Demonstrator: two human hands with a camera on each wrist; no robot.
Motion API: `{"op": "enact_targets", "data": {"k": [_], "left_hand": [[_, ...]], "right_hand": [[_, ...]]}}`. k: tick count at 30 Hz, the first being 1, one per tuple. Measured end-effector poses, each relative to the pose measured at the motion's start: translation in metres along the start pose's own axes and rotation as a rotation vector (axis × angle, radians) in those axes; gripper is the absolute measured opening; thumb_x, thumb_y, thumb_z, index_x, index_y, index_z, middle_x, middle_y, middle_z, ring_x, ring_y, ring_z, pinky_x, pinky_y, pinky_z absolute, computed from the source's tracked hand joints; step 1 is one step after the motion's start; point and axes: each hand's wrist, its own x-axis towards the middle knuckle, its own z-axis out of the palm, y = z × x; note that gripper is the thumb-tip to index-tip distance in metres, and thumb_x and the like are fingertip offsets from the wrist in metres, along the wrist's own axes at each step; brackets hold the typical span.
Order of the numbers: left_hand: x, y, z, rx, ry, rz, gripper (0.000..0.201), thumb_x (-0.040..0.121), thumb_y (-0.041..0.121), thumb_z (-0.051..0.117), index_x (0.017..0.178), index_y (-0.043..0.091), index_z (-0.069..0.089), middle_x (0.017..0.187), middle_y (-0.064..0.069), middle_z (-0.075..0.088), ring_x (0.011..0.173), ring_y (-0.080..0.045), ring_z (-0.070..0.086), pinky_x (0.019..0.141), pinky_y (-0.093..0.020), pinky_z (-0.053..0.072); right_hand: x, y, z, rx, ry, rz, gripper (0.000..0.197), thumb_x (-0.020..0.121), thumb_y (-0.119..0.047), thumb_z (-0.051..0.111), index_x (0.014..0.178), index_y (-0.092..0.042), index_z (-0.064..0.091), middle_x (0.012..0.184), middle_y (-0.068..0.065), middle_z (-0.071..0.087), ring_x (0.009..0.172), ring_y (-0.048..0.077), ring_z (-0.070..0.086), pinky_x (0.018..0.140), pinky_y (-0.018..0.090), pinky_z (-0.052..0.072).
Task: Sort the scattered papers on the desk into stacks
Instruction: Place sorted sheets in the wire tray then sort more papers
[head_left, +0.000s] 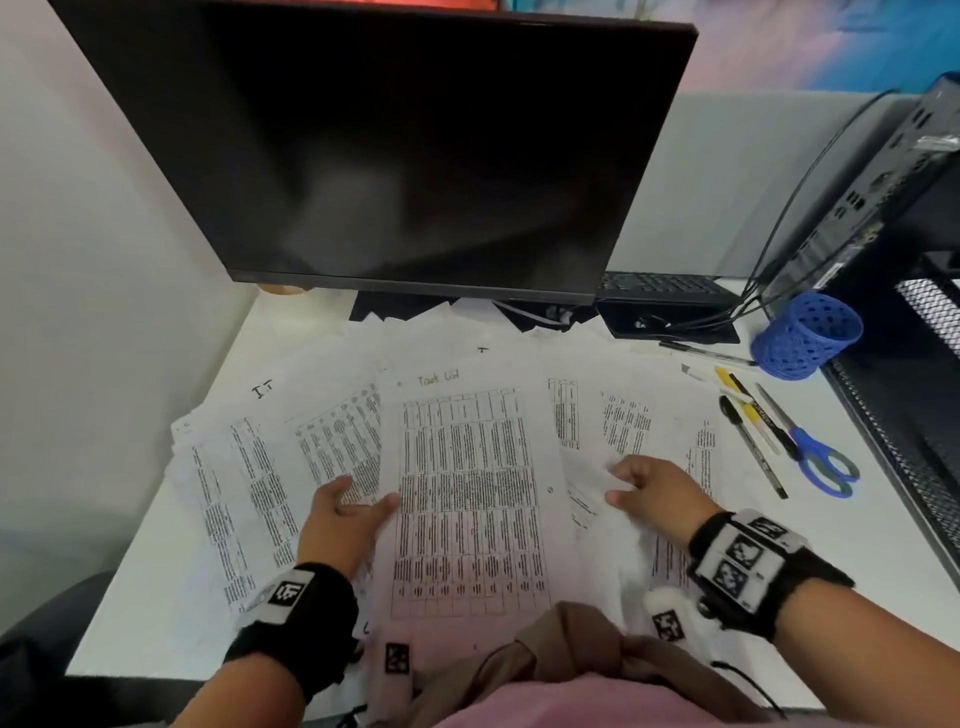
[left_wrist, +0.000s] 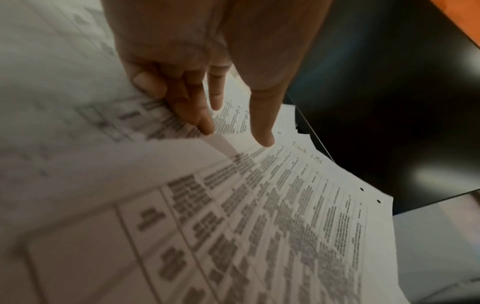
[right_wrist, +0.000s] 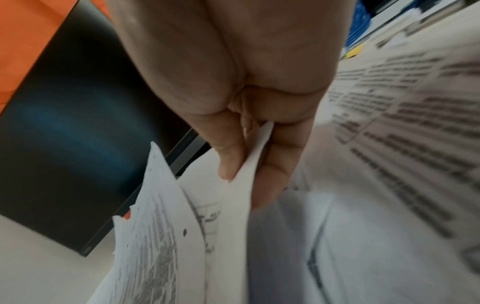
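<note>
1. Many printed papers (head_left: 322, 441) lie fanned across the white desk (head_left: 135, 587) below the dark monitor (head_left: 395, 150), overlapping one another from 9 o'clock round to 3 o'clock.
2. On top at the centre lies the table sheet (head_left: 470, 499), its long axis running from 6 to 12 o'clock, its heading toward the monitor.
3. Handwriting at the head of that sheet reads "Task List"; a sheet toward 10 o'clock carries the handwritten letters "IT". The printed table text is too small to read.
4. Sheets on the left lean with their tops toward 1 o'clock; those on the right lean toward 11 o'clock.
5. At the table sheet's left edge is the left hand (head_left: 345, 512), its thumb (left_wrist: 262, 115) on top of the sheet and its fingers (left_wrist: 197, 111) spread loosely on the paper just beside it; the left wrist view shows that edge raised.
6. At the right edge is the right hand (head_left: 657, 491); the right wrist view shows its thumb and fingers (right_wrist: 275, 170) pinching a paper edge (right_wrist: 253, 156) between them.
7. Toward 2 o'clock lie pens (head_left: 753, 441), blue-handled scissors (head_left: 818, 457) and a tipped blue mesh pen holder (head_left: 808, 332).
</note>
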Motion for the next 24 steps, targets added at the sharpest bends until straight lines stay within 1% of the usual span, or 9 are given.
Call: {"op": "enact_targets", "data": {"k": [3,5,8,11,14,16,18,22,24], "left_hand": [[-0.001,0.008,0.017,0.192,-0.135,0.080,0.037,0.079,0.035,0.075,0.105,0.017,0.057,0.084,0.004,0.061,0.074,-0.013,0.056,0.069,-0.025,0.042],[-0.003,0.010,0.027,0.302,-0.213,0.142,0.029,0.082,0.038,0.071,0.088,0.010,0.064,0.076,0.003,0.063,0.069,-0.013,0.058,0.059,-0.022,0.041],[0.002,0.013,0.024,0.285,-0.147,0.136,0.024,0.084,0.040,0.069,0.082,0.016,0.067,0.077,0.002,0.068,0.068,-0.014,0.061,0.054,-0.021,0.041],[0.017,0.006,0.006,0.338,0.105,0.150,0.035,0.078,0.047,0.071,0.086,0.012,0.074,0.086,-0.008,0.070,0.076,-0.026,0.066,0.067,-0.032,0.054],[0.026,0.004,-0.017,0.238,0.251,0.060,0.037,0.080,0.038,0.072,0.102,0.007,0.072,0.097,-0.016,0.068,0.083,-0.033,0.066,0.074,-0.036,0.055],[0.030,0.003,-0.027,0.054,0.202,-0.008,0.035,0.082,0.029,0.072,0.107,0.005,0.067,0.094,-0.015,0.068,0.076,-0.029,0.064,0.067,-0.031,0.053],[0.034,0.001,-0.032,-0.019,0.159,-0.030,0.036,0.083,0.028,0.072,0.110,0.005,0.063,0.098,-0.013,0.068,0.079,-0.027,0.063,0.072,-0.030,0.051],[0.034,0.004,-0.025,-0.101,0.109,0.014,0.032,0.083,0.023,0.072,0.108,0.006,0.065,0.095,-0.011,0.069,0.078,-0.024,0.062,0.065,-0.026,0.048],[0.032,0.003,-0.019,-0.127,0.106,0.042,0.023,0.082,0.020,0.073,0.100,0.008,0.067,0.085,-0.008,0.067,0.070,-0.022,0.059,0.059,-0.025,0.047]], "right_hand": [[-0.009,0.011,-0.013,-0.101,-0.243,0.117,0.019,0.077,-0.011,0.073,0.072,-0.019,0.056,0.077,0.000,0.058,0.067,0.015,0.054,0.059,0.023,0.041],[-0.011,0.010,-0.018,-0.189,-0.354,0.190,0.013,0.074,-0.013,0.073,0.081,-0.018,0.062,0.082,0.003,0.063,0.074,0.020,0.060,0.061,0.028,0.047],[-0.007,-0.008,-0.016,-0.328,-0.293,0.112,0.021,0.083,-0.017,0.065,0.104,-0.017,0.065,0.100,-0.001,0.067,0.091,0.016,0.061,0.070,0.023,0.045],[0.000,-0.023,-0.004,-0.394,-0.186,0.061,0.039,0.090,-0.017,0.057,0.129,-0.014,0.054,0.127,0.005,0.059,0.114,0.020,0.054,0.087,0.021,0.038],[0.003,-0.019,-0.001,-0.292,-0.106,0.099,0.031,0.090,-0.013,0.057,0.121,-0.014,0.059,0.121,0.008,0.062,0.109,0.022,0.057,0.085,0.023,0.040],[0.001,-0.010,-0.004,-0.246,-0.124,0.095,0.030,0.089,-0.014,0.060,0.118,-0.017,0.060,0.121,0.005,0.062,0.110,0.021,0.058,0.089,0.025,0.042],[-0.006,-0.003,-0.007,-0.253,-0.190,0.079,0.037,0.088,-0.016,0.062,0.126,-0.017,0.057,0.127,-0.001,0.057,0.118,0.021,0.054,0.097,0.028,0.040],[-0.015,0.002,-0.012,-0.303,-0.279,0.082,0.030,0.082,-0.020,0.069,0.112,-0.021,0.064,0.108,-0.003,0.068,0.104,0.018,0.062,0.089,0.026,0.045],[-0.016,-0.005,-0.010,-0.317,-0.281,0.072,0.047,0.080,-0.031,0.072,0.124,-0.021,0.059,0.117,-0.005,0.064,0.110,0.015,0.059,0.093,0.025,0.042]]}}
